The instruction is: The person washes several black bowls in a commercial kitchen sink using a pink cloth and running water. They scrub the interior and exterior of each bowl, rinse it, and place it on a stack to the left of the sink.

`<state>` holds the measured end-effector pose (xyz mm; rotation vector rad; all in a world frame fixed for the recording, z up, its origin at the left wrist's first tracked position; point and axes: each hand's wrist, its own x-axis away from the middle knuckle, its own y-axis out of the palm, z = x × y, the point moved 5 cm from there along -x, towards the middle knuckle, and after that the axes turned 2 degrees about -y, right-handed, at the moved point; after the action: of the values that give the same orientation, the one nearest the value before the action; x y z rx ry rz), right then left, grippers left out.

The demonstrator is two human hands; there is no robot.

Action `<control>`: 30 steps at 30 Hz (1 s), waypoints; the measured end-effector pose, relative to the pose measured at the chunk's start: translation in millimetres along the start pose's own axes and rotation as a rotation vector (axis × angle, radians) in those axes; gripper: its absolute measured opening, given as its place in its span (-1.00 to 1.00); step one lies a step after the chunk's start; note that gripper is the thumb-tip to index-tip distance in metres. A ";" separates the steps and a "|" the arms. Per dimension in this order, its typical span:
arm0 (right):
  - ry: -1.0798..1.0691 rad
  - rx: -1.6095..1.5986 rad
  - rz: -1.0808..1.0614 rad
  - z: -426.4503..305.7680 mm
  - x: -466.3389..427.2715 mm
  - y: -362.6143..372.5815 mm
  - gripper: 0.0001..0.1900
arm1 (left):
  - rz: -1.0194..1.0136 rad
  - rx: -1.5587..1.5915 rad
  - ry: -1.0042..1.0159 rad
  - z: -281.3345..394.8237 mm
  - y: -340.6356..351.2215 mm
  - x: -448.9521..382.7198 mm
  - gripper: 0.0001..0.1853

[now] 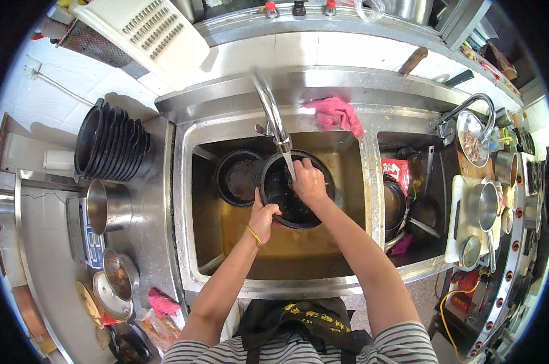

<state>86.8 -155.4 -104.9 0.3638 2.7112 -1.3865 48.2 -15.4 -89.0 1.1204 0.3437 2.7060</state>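
A round black pan (297, 219) is tilted under the running faucet (274, 113) in the larger basin of a steel sink (185, 227). My left hand (264, 218) grips its lower left rim, thumb on the near side. Inside the pan is my right hand (309, 182), fingers bent down beside the water stream; whether it holds a scrubber is hidden. A second black pan (239, 177) lies to the left, partly behind the first. Brownish water or residue covers the basin floor.
Stacked black pans (112, 141) and a steel pot (108, 207) stand on the left counter. A pink cloth (336, 113) lies on the sink's back ledge. The right basin holds a pan (394, 207) and utensils. Further right are a saucepan (483, 207) and a white cutting board (454, 227).
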 end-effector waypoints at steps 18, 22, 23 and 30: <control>-0.090 -0.245 0.018 -2.8 49.0 -25.1 -0.72 | -0.038 -0.130 0.034 8.2 -7.6 11.0 -0.13; -0.183 -0.191 -0.191 -9.8 40.7 1.1 -0.79 | 0.017 -0.141 0.035 6.3 -0.7 17.6 -0.08; -0.017 -0.131 -0.119 -2.6 36.7 -0.1 -0.78 | -0.016 -0.138 0.004 5.9 3.3 19.0 -0.09; -0.211 -0.576 -0.569 -3.8 56.7 -10.5 -0.68 | 0.008 -0.106 0.118 29.2 0.0 18.5 -0.07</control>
<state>29.5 -148.3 -104.3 -0.5919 2.9621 -0.5792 56.1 -6.5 -56.5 0.9388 0.2111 2.7676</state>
